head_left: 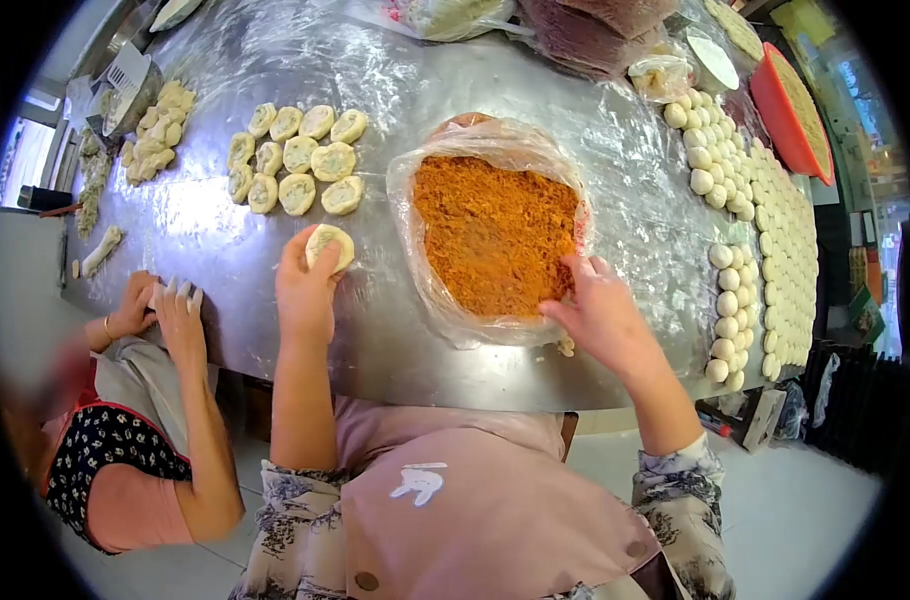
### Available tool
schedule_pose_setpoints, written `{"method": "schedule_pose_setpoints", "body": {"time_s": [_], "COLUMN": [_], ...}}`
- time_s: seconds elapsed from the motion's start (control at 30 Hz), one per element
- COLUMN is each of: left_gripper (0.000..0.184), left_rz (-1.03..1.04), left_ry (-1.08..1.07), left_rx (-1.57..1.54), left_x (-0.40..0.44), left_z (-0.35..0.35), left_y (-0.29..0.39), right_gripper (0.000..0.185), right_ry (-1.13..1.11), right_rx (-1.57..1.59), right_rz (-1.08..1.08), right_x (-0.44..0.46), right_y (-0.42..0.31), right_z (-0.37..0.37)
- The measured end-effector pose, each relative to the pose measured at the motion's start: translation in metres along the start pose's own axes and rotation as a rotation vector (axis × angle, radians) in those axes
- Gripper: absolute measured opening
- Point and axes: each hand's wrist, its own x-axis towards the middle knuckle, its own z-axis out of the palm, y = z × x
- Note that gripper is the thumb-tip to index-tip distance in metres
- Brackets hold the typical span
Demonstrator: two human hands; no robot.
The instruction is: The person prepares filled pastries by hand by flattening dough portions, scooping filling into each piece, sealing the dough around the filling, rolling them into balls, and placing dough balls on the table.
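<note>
My left hand (307,290) holds a flat, round piece of dough (331,247) up over the table, its thumb lying across the dough's face. A wide bowl lined with clear plastic (403,215) stands in front of me, full of orange-brown, shredded-looking filling (490,235). At the filling's right edge is my right hand (605,310), thumb and fingers apart, tips touching the filling; whether a little is pinched there is hidden. Several filled dough rounds (298,154) lie in rows beyond my left hand, pale filling showing on top.
Dough balls (727,310) and rows of flattened dough pieces (790,260) cover the table's right side. A red basin (790,110) stands at the far right. Dough lumps (158,135) lie at the far left. A co-worker's hands (170,310) work at the left edge.
</note>
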Motion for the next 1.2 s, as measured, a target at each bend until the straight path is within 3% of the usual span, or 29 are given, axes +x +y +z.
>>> {"method": "schedule_pose_setpoints", "body": {"time_s": [0.1,0.17,0.27,0.37,0.4,0.47,0.57,0.73,0.87,1.0,1.13,1.2], "left_gripper": [0.035,0.033,0.033,0.032,0.03,0.03,0.029,0.028,0.028,0.028,0.028,0.03], "left_rz": [-0.188,-0.273,-0.39,-0.401,-0.448,-0.449,-0.45,-0.486,-0.578,-0.539,-0.519,-0.527], "left_ry": [-0.288,-0.482,-0.552,-0.634,-0.53,-0.56,-0.613,-0.586,-0.567,-0.555,-0.5,-0.486], "left_rx": [-0.295,-0.497,-0.676,-0.59,-0.534,-0.488,-0.432,-0.302,-0.539,-0.442,-0.258,-0.274], "left_x": [-0.014,-0.027,-0.042,-0.044,-0.048,-0.046,-0.038,-0.04,-0.04,-0.042,-0.042,-0.038], "left_z": [-0.003,0.008,0.038,0.061,0.067,0.068,0.073,0.088,0.084,0.091,0.109,0.116], "left_y": [0.017,0.028,0.04,0.04,0.044,0.041,0.029,0.026,0.03,0.019,0.013,0.009], "right_gripper": [0.052,0.051,0.051,0.054,0.056,0.063,0.065,0.037,0.023,0.019,0.018,0.019], "right_ry": [0.05,0.046,0.111,0.157,0.184,0.267,0.358,0.207,0.122,0.218,0.189,0.192], "right_rx": [-0.094,-0.1,-0.044,0.065,0.102,0.14,-0.015,0.08,0.074,0.022,0.207,0.285], "right_rz": [-0.145,-0.124,-0.219,-0.235,-0.214,-0.16,-0.252,-0.36,-0.299,-0.369,-0.192,-0.203], "right_x": [0.022,0.048,0.066,0.062,0.059,0.06,0.06,0.056,0.049,0.055,0.047,0.042], "right_y": [-0.013,-0.026,-0.037,-0.045,-0.039,-0.019,-0.014,-0.04,-0.037,-0.015,-0.024,-0.036], "right_z": [0.003,0.014,0.028,0.023,0.019,0.016,0.017,0.046,0.029,0.017,-0.01,-0.02]}}
